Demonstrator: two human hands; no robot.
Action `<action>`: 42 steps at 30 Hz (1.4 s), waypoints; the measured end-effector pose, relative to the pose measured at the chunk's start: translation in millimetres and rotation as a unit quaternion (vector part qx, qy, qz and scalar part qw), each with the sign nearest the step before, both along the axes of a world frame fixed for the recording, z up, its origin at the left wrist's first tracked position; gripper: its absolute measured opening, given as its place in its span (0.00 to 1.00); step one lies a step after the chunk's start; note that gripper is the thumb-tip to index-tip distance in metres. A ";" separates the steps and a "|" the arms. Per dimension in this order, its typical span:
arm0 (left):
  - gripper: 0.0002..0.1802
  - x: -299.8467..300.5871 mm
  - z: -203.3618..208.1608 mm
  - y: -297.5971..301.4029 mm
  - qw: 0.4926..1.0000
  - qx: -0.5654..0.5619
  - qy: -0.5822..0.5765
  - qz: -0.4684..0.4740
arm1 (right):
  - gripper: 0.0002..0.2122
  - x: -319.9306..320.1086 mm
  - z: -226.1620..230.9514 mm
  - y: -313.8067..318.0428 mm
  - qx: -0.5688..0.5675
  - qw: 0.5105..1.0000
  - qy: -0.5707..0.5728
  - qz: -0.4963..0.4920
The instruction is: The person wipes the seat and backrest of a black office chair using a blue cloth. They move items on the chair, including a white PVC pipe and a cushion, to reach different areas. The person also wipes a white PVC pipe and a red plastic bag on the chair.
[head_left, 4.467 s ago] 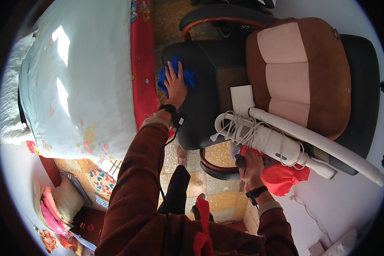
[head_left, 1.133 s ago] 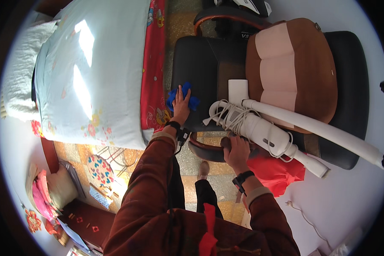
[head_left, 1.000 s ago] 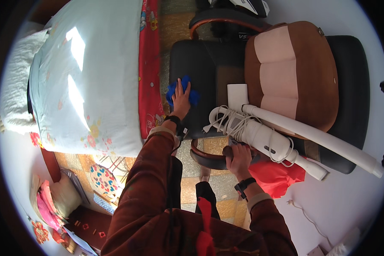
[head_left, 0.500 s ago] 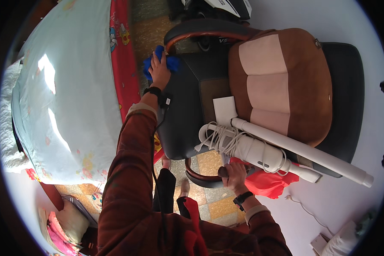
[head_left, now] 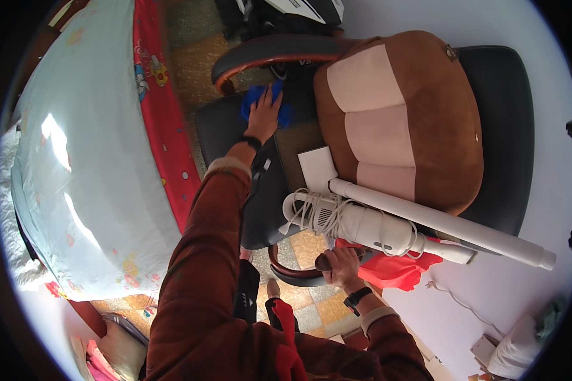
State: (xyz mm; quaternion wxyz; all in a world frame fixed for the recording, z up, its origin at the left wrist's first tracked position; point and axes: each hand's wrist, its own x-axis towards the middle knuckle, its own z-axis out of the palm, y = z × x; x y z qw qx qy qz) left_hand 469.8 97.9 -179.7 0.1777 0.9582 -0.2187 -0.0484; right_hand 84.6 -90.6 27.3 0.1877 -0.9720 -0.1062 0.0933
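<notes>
A crumpled blue cloth (head_left: pixel 285 114) lies pressed against the black chair seat (head_left: pixel 225 124), near the far armrest. My left hand (head_left: pixel 264 116) is on top of it, fingers stretched over the fabric and holding it to the seat. My right hand (head_left: pixel 344 267) is wrapped around the chair's near wooden armrest (head_left: pixel 323 261). Just beyond that hand lies a white handheld vacuum cleaner (head_left: pixel 375 230), its cord wound round the body. Its white tube (head_left: pixel 445 219) and a flat white piece (head_left: pixel 317 166) rest beside it on the chair.
A brown and pink cushion (head_left: pixel 397 120) leans on the black backrest (head_left: pixel 499 127). Red fabric (head_left: pixel 397 270) hangs below the vacuum. To the left is a bed with a pale sheet (head_left: pixel 102 165) and red edging. A black and white wheeled thing (head_left: pixel 308 9) stands behind the far armrest.
My left hand has slid the blue cloth rightward and slightly nearer, from the seat's outer edge toward the cushion. My right hand keeps its hold on the armrest. The whole view has shifted a little.
</notes>
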 end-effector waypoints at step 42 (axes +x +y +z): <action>0.41 -113.2 6.9 38.0 0.989 0.023 0.031 -0.142 | 0.14 0.2 0.3 0.6 -0.018 1.000 0.010 -0.001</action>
